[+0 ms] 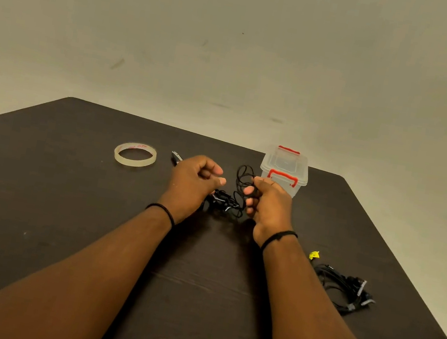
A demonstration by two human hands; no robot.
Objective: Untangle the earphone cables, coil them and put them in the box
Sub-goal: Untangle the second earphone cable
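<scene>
With the right hand [268, 203] pinching the black earphone cable [242, 180] loops above the table [63, 201], left hand [195, 182] curled loosely, I'd wind slowly, keeping loops even

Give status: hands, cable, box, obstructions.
Right hand grips black earphone cable loops; left hand curled, grip unclear. Box lid on. Second bundle waits right. Nothing blocking.
</scene>
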